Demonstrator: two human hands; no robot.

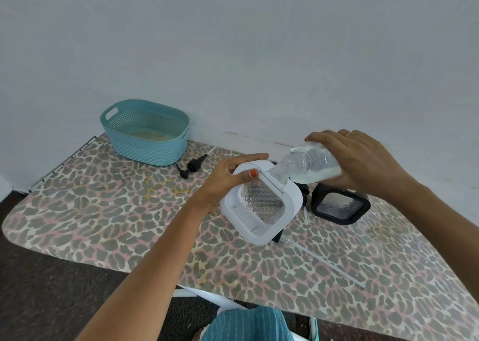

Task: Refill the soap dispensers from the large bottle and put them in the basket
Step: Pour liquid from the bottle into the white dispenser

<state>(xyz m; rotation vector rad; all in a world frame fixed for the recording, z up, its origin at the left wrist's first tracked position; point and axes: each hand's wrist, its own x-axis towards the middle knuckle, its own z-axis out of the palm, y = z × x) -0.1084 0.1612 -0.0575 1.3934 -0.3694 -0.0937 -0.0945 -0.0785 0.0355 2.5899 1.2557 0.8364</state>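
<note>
Your left hand (228,176) is gripping the white dispenser (261,205), tilted above the ironing board (103,224), while your right hand (363,159) is clasping the large bottle (318,163), its mouth meeting the dispenser's neck.

Basket (145,143), pump (193,165), dispenser (339,205) on leopard-print board (103,224)

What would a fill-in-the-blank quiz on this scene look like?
1. The right hand tips the ____ into the white dispenser.
2. The left hand holds the white dispenser; the other dispenser is coloured ____.
3. A pump lies between the left hand and the ____.
Missing words: bottle; black; basket.
</note>
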